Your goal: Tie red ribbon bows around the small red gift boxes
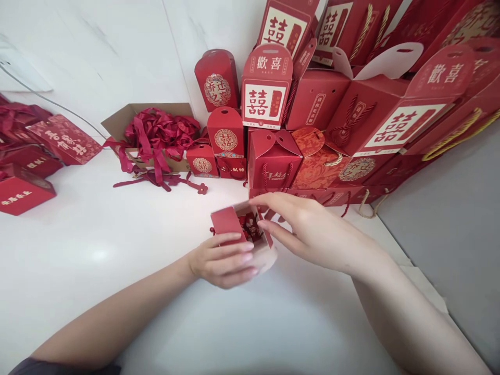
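Observation:
A small red gift box (pixel 225 221) sits low over the white table with its top flaps up. Inside it lie small red wrapped pieces with pale lettering (pixel 252 227), too small to make out fully. From the near left, my left hand (pixel 224 260) wraps around the box, fingers across its near side. My right hand (pixel 300 224) reaches over from the right, its index finger at the far edge and its thumb against the right flap. The other right fingers are partly hidden behind the box.
Red candy boxes (pixel 266 88) stand stacked along the back right beside a grey panel (pixel 449 219). A cardboard box (pixel 117 121) full of red ribbons (pixel 160 133) stands at the back. More red boxes (pixel 25 187) lie at the left, near a thin cable (pixel 58 107).

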{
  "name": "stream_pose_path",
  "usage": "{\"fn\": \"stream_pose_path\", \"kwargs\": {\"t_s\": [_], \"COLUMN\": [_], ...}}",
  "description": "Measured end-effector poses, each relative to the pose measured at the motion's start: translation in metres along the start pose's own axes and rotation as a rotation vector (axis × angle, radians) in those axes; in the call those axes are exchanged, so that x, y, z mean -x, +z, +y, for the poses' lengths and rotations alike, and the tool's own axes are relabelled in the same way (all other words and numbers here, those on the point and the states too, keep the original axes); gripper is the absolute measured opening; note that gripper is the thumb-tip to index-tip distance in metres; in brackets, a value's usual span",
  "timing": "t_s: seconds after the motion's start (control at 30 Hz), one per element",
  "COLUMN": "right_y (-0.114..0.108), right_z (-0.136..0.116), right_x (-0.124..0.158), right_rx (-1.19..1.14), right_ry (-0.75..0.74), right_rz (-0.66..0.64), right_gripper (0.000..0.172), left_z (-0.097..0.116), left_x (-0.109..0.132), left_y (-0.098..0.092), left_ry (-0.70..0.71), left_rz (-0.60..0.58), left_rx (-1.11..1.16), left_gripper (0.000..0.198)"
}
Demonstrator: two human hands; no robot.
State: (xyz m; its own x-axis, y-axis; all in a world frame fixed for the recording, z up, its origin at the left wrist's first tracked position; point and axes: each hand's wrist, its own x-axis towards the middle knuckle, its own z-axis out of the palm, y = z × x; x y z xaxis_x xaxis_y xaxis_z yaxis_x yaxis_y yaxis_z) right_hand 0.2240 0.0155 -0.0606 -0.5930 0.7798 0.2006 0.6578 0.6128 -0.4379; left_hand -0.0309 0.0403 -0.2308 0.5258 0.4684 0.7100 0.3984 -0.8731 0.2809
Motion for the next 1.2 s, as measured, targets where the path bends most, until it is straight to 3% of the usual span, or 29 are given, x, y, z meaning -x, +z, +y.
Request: {"fn": "stream_pose_path", "kwargs": {"t_s": [0.03, 0.07, 0.13, 0.3, 0.43, 0.6, 0.73, 0.93, 1.07, 1.2], "right_y": [0.003, 0.006, 0.010, 0.011, 0.012, 0.019, 0.020, 0.021, 0.031, 0.044], "right_z": [0.002, 0.005, 0.008, 0.007, 0.003, 0.005, 0.004, 0.000, 0.002, 0.003], "right_x": [-0.001, -0.002, -0.004, -0.006, -0.007, -0.008, -0.010, -0.011, -0.015, -0.020], "right_rx": [-0.008, -0.008, 0.001, 0.004, -0.038, 0.010, 0.047, 0.003, -0.006, 0.025], "right_ry": [0.003, 0.007, 0.016, -0.080, -0.109, -0.102, -0.154, -0.157, -0.111, -0.117], "right_rz": [-0.019, -0.043, -0.080, -0.028, -0.058, -0.042, -0.024, -0.048, -0.014, 0.128], "right_gripper": [0.037, 0.041, 0.045, 0.046, 0.055, 0.054, 0.046, 0.024, 0.028, 0.039], "left_z": [0.004, 0.007, 0.011, 0.011, 0.006, -0.005, -0.009, 0.001, 0.003, 0.000], "left_x": [-0.010, -0.018, -0.031, -0.041, -0.046, -0.051, -0.046, -0.039, -0.036, -0.039], "left_y": [-0.006, -0.011, -0.018, -0.025, -0.032, -0.034, -0.027, -0.019, -0.019, -0.026], "left_ry": [0.208, 0.280, 0.272, 0.159, -0.052, -0.217, -0.334, -0.342, -0.325, -0.344], "left_rz": [0.004, 0.086, 0.110, 0.109, 0.153, 0.102, 0.147, 0.182, 0.235, 0.212], "left_rx": [-0.013, -0.055, -0.118, -0.123, -0.121, 0.110, 0.251, 0.239, 0.218, 0.161], "left_gripper": [0.027, 0.034, 0.043, 0.038, 0.063, 0.067, 0.075, 0.086, 0.092, 0.069]}}
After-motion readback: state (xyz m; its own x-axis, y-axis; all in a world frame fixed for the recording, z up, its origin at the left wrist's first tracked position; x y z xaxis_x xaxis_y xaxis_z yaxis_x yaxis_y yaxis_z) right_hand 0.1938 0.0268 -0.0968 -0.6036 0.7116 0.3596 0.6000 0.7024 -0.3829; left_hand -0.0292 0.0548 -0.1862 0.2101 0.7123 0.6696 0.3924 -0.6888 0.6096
